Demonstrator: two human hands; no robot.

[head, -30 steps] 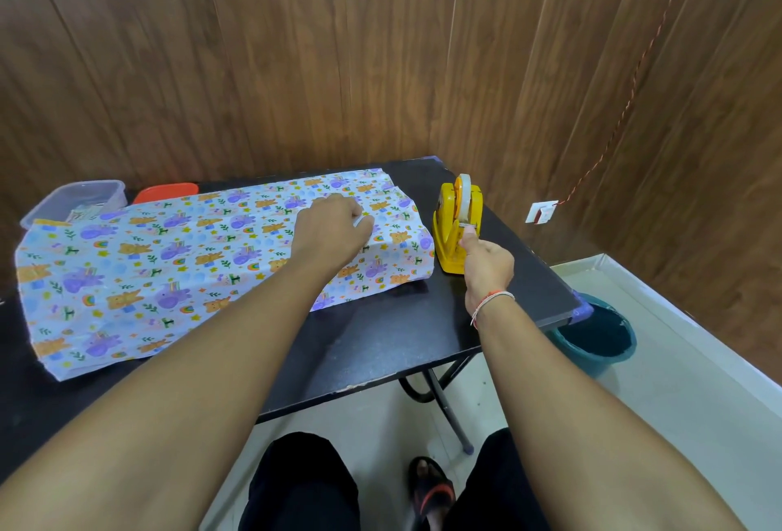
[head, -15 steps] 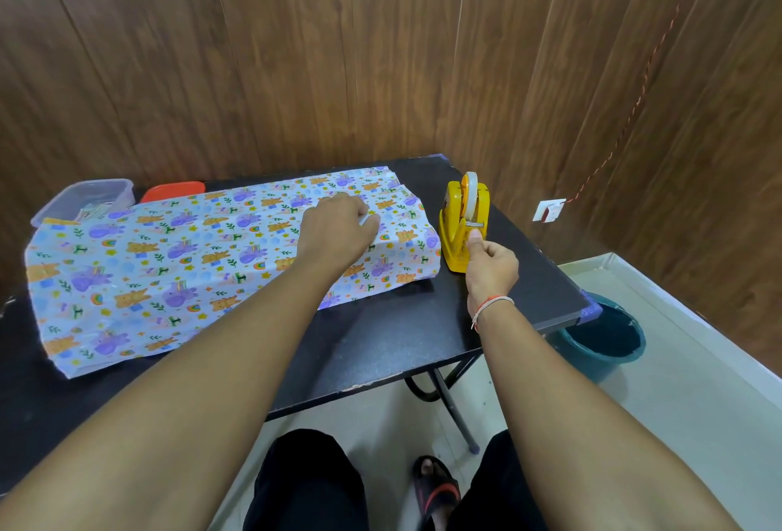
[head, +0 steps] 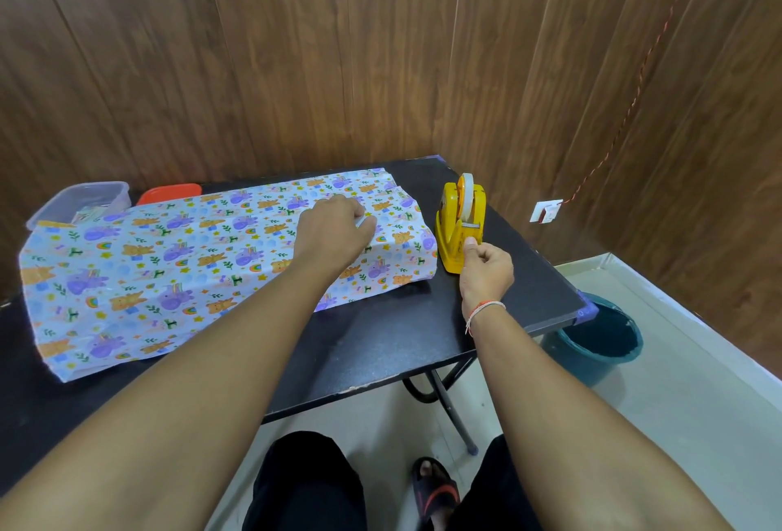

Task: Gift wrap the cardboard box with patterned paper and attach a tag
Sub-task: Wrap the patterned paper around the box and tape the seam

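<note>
Patterned wrapping paper (head: 169, 259) with purple and orange animals covers most of the black table (head: 381, 344). Its right part is raised over a box-like shape, and the cardboard itself is hidden. My left hand (head: 334, 234) rests on that raised part with curled fingers, holding down a paper edge. A yellow tape dispenser (head: 455, 230) with a roll of clear tape stands just right of the paper. My right hand (head: 486, 268) is at the dispenser's front end, pinching the tape end between thumb and fingers.
A clear plastic tub (head: 80, 202) and a red lid (head: 169, 193) sit at the table's far left, behind the paper. A teal bucket (head: 601, 340) stands on the floor beyond the table's right edge. Wooden wall panels rise close behind the table.
My right hand has drawn back from the dispenser's cutter toward me, pinching the tape end. My left hand has stayed on the paper.
</note>
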